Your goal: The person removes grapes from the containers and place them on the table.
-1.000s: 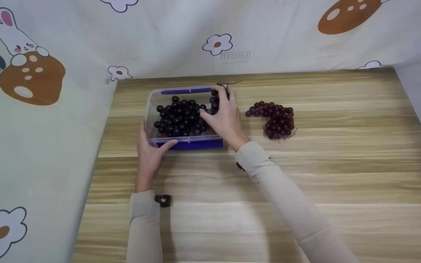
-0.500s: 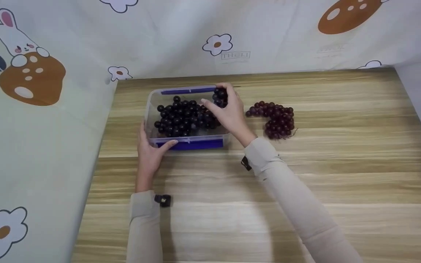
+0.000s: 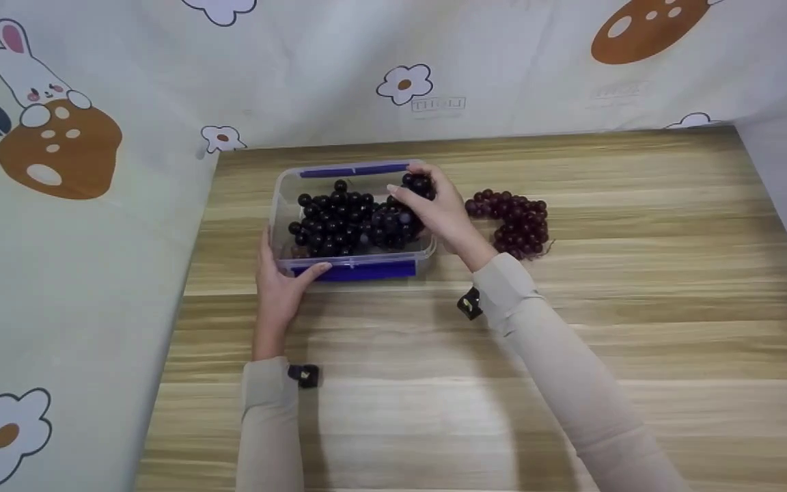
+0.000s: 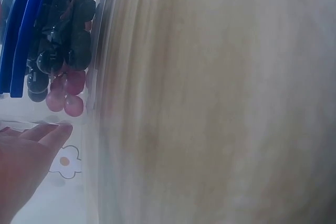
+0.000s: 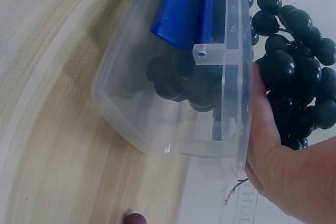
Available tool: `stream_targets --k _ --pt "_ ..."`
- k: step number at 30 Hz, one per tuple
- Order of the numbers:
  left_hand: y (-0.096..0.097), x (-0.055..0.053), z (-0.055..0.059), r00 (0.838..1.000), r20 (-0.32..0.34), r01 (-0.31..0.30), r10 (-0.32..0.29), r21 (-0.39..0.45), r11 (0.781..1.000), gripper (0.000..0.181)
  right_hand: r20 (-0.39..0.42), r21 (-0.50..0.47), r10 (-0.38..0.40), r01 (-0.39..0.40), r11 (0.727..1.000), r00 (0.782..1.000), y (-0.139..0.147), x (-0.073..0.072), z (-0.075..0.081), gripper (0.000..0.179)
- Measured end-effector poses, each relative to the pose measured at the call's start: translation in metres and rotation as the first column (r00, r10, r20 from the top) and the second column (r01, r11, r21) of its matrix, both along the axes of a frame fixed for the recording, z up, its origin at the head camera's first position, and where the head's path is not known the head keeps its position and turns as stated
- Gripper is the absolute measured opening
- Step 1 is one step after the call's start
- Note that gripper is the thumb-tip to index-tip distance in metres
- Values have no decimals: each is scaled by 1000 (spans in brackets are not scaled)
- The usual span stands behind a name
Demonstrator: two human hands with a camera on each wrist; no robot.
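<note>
Over the last second the right hand (image 3: 444, 213) has shifted a little to its right, toward the end wall of the clear plastic box (image 3: 380, 257). More black grapes now show to the left of its thumb, where the palm covered them, and the stem that poked out beyond its fingertips is gone from the head view. The left hand has kept its place. My reading is that the bunch is being settled within the box, and since it is not let go, that step seems unfinished.

The right hand is curved over the box's end, gripping the black grape bunch (image 3: 419, 184) between thumb and fingers. The left hand (image 3: 279, 287) is spread at the opposite front corner, fingers along the side wall and thumb on the front, pressing.

The bunch lies inside the box, under and to the left of the right hand. Its grapes are round, glossy and nearly black, with small bright highlights, crowded against the other black grapes (image 3: 328, 225) farther left. A few pinkish-red grapes (image 4: 65, 94) show through the wall just beyond the left hand's fingertips. To the right of the right hand, a dark red grape bunch (image 3: 522, 222) lies curved on the table (image 3: 612, 328).
</note>
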State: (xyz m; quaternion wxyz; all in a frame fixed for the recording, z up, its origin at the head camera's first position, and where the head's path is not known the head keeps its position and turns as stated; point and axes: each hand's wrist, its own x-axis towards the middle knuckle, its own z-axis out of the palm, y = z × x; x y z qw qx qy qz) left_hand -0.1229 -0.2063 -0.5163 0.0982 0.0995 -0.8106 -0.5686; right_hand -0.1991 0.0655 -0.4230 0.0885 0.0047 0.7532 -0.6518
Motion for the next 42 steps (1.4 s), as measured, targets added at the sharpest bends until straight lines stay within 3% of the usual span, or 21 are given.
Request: stream_targets --k 8,16,23,34,40,42 --pt "-1 -1 -1 1000 -9 5 -5 32 999 118 17 10 -25 25 1000 1000 -1 3 5 61" --pt "-1 -1 -2 1000 1 6 -6 -5 1000 119 -33 46 -77 78 996 997 -6 6 11 45" --pt "-1 0 -1 1000 16 2 -2 -21 1000 121 -60 67 -64 68 995 996 -10 9 15 39" --pt "-1 1 0 1000 26 2 -2 -11 1000 120 4 -137 -41 42 990 999 -6 9 24 44" --pt "-1 0 -1 1000 18 8 -8 15 1000 120 130 -293 -47 83 953 990 -2 8 27 55" --pt "-1 0 -1 1000 10 11 -11 36 999 120 164 -305 -49 98 947 985 0 7 29 60"
